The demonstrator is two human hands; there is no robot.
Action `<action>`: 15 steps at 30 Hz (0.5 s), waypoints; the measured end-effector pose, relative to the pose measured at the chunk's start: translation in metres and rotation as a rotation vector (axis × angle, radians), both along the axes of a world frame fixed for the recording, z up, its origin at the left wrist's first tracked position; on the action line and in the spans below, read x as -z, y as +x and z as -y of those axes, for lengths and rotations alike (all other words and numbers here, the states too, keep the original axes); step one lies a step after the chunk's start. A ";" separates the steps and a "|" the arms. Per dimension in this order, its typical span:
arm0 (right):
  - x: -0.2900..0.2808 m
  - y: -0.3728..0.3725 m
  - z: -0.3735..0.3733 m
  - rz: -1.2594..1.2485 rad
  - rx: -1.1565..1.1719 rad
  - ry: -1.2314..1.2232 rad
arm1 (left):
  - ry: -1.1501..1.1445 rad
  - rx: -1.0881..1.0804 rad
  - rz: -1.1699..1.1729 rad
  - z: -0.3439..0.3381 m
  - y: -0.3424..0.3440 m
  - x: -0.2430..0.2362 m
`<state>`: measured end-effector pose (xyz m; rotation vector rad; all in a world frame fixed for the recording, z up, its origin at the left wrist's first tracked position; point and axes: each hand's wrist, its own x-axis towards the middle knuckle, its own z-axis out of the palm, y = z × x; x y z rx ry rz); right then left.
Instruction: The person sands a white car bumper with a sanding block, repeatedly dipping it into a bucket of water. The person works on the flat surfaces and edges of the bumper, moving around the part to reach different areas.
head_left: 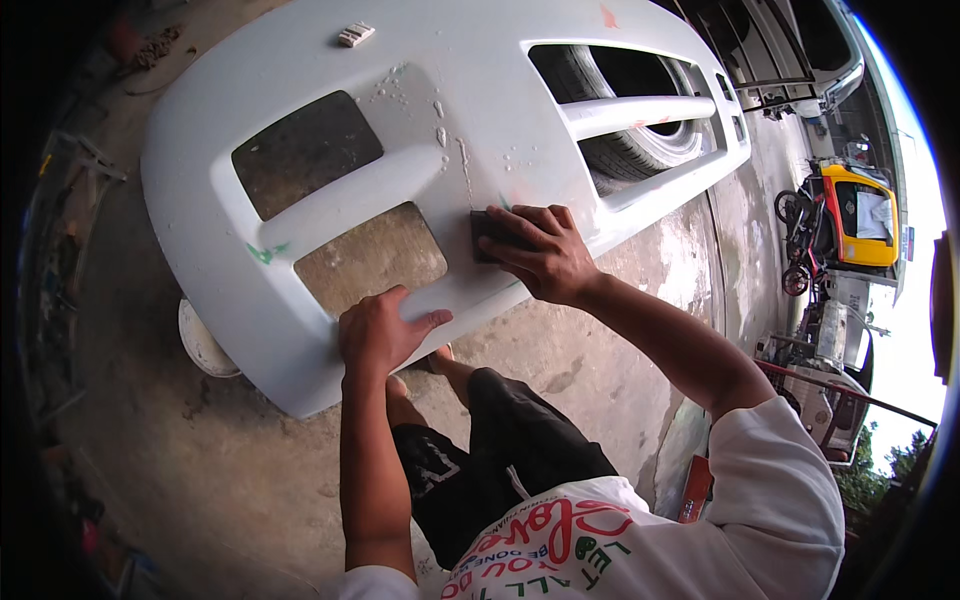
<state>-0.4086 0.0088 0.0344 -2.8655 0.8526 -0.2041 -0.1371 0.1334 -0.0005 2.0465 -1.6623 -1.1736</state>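
Note:
A white car bumper (400,180) spans the upper middle, with several rectangular openings and beads of water on its surface. In my right hand (547,250) is a dark sanding block (492,236), pressed flat against the bumper right of the lower small opening; my fingers lie curled over it and hide part of it. Around the near bar of the bumper, below that same opening, my left hand (382,332) is closed, thumb pointing right along the bar. Its fingertips are mostly hidden. Green marks (265,253) show on the bumper's left part.
On the bumper's far edge lies a small pale ridged piece (355,35). A tyre (640,140) shows through the large opening. Under the left end stands a white round bucket (203,340). My feet are on the concrete floor (250,470). A yellow-and-red tricycle (860,215) is parked far right.

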 end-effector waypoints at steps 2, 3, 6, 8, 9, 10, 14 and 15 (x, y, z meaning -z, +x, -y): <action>-0.013 -0.013 0.035 -0.056 -0.192 -0.075 | -0.045 -0.004 0.041 0.004 -0.006 -0.004; -0.015 0.003 0.055 -0.010 -0.121 -0.084 | -0.061 -0.011 0.078 0.003 -0.005 -0.005; -0.004 0.037 0.060 0.033 0.215 -0.103 | -0.063 0.026 0.114 0.004 -0.005 0.001; 0.003 0.008 0.016 0.062 0.128 -0.044 | -0.060 0.007 0.085 0.002 0.000 0.002; 0.001 -0.017 -0.005 -0.030 0.062 -0.008 | -0.057 0.014 0.091 0.004 -0.001 0.002; 0.000 -0.035 -0.002 -0.033 0.030 -0.004 | -0.050 0.030 0.089 0.004 -0.006 0.000; -0.009 0.021 0.067 0.021 0.083 -0.107 | -0.054 0.001 0.094 0.004 -0.010 0.002; -0.001 0.022 0.056 0.063 0.166 -0.102 | -0.026 -0.018 0.063 0.004 -0.008 -0.002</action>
